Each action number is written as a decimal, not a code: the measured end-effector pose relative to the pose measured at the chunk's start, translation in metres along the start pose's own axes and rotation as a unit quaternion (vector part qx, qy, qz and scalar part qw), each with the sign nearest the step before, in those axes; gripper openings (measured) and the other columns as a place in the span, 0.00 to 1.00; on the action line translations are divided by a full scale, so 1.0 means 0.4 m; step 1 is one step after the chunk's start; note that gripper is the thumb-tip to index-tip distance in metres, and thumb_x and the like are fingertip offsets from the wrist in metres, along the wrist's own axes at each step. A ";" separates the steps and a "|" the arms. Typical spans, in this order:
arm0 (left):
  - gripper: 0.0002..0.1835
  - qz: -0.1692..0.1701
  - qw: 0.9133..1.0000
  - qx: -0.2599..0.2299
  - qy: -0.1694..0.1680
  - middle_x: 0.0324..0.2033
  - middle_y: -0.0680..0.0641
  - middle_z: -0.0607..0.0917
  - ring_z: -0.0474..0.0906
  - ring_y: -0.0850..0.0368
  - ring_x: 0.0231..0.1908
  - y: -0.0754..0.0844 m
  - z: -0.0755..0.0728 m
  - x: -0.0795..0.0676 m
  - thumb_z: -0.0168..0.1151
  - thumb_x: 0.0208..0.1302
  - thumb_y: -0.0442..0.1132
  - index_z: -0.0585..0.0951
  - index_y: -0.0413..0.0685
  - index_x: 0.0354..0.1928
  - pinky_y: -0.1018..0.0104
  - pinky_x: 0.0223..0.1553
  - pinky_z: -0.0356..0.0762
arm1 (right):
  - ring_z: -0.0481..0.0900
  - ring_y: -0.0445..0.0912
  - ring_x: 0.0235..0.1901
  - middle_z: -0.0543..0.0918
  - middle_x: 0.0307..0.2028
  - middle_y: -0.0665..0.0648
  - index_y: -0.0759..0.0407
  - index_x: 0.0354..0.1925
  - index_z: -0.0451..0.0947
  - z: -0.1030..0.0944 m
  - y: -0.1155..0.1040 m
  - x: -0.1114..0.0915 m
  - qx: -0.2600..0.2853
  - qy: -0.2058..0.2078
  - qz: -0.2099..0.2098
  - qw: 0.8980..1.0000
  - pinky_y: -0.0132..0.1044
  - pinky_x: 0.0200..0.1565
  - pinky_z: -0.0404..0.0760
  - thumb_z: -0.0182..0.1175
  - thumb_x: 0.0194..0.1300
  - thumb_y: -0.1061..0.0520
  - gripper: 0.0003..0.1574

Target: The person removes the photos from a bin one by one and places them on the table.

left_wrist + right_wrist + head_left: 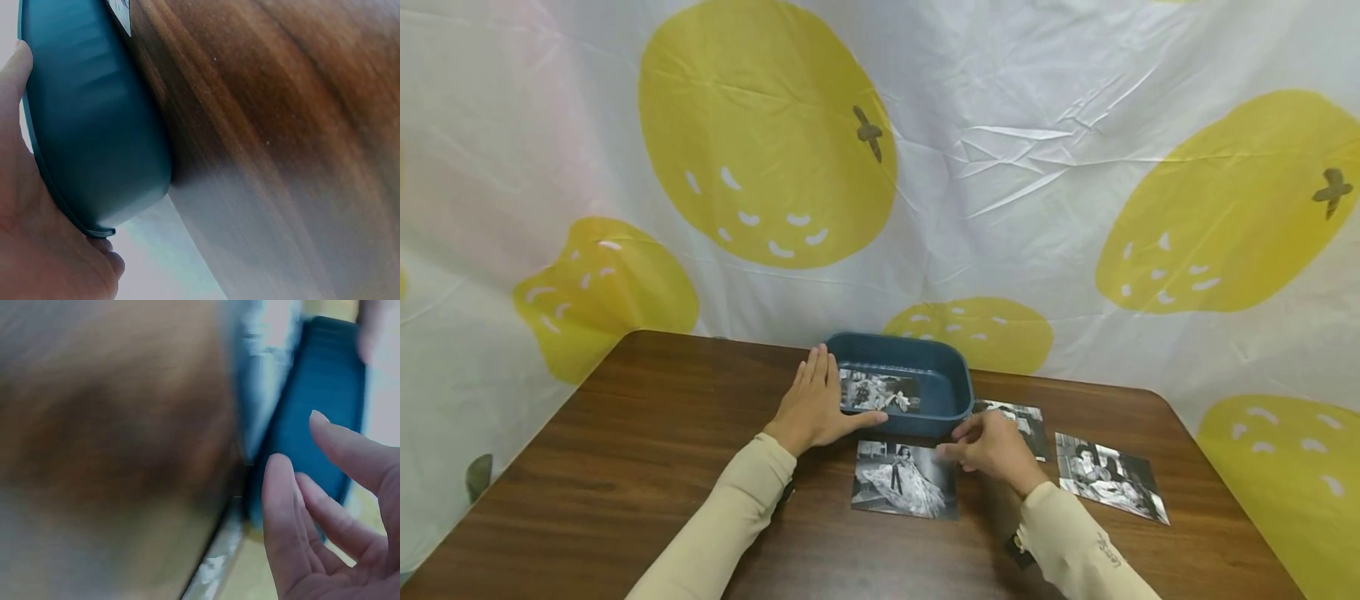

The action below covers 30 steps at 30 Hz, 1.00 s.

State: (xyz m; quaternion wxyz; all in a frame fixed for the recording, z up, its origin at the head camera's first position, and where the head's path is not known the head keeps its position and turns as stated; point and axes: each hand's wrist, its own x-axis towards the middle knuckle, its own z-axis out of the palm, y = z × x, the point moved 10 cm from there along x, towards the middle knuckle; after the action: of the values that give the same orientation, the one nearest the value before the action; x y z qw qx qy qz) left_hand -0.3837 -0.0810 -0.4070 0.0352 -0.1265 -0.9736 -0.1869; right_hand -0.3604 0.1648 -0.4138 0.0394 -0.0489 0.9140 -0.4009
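Observation:
A dark blue rectangular tub (917, 426) stands near the table's back edge, with a black-and-white photo (872, 390) lying inside. My left hand (816, 410) rests on the tub's left end, fingers straight and thumb along the front rim. In the left wrist view that hand lies over the rim of the tub (94, 119). Just in front of the tub lies another photo (895, 483), of a figure in a wide gown. By its upper right corner is my right hand (992, 450). The right wrist view shows its thumb (344, 444) and fingers apart, holding nothing.
Right of the tub lies a photo (1033, 425), partly hidden by the right hand. Farther right is another black-and-white photo (1108, 479). A white cloth with yellow fruit (767, 133) hangs behind the brown wooden table (647, 433).

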 end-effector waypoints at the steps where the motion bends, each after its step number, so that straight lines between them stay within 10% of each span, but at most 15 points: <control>1: 0.69 -0.001 1.000 0.002 0.001 0.77 0.29 0.42 0.36 0.37 0.78 0.000 0.000 0.000 0.54 0.56 0.81 0.47 0.27 0.77 0.48 0.77 0.37 | 0.86 0.51 0.21 0.86 0.24 0.58 0.68 0.35 0.85 -0.003 -0.007 0.001 0.021 -0.011 -0.001 1.000 0.41 0.27 0.87 0.80 0.52 0.57 0.18; 11: 0.69 -0.004 1.000 0.004 0.005 0.77 0.29 0.42 0.36 0.36 0.78 -0.005 -0.002 0.002 0.54 0.56 0.81 0.48 0.27 0.77 0.48 0.77 0.38 | 0.88 0.62 0.37 0.87 0.36 0.69 0.70 0.39 0.86 0.001 -0.076 0.037 0.143 -0.126 0.005 0.982 0.53 0.43 0.87 0.74 0.61 0.56 0.17; 21: 0.69 -0.006 1.000 0.007 0.003 0.77 0.29 0.42 0.36 0.37 0.78 -0.015 0.000 -0.002 0.54 0.56 0.81 0.47 0.26 0.77 0.48 0.77 0.38 | 0.88 0.53 0.45 0.84 0.53 0.70 0.75 0.54 0.80 0.038 -0.120 0.150 0.248 -0.118 0.039 0.961 0.50 0.56 0.81 0.69 0.66 0.62 0.22; 30: 0.70 -0.007 1.000 0.005 0.003 0.77 0.29 0.42 0.36 0.38 0.78 -0.009 -0.003 -0.008 0.53 0.56 0.82 0.47 0.27 0.77 0.48 0.77 0.39 | 0.80 0.63 0.58 0.81 0.57 0.69 0.77 0.55 0.78 0.085 -0.085 0.221 0.224 -0.081 0.080 0.968 0.48 0.58 0.80 0.67 0.66 0.64 0.23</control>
State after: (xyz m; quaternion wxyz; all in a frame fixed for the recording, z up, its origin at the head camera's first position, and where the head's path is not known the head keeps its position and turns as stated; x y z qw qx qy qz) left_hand -0.3814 -0.0853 -0.4075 0.0378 -0.1188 -0.9752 -0.1827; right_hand -0.4424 0.1062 -0.4145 0.1554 0.0022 0.7954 -0.5859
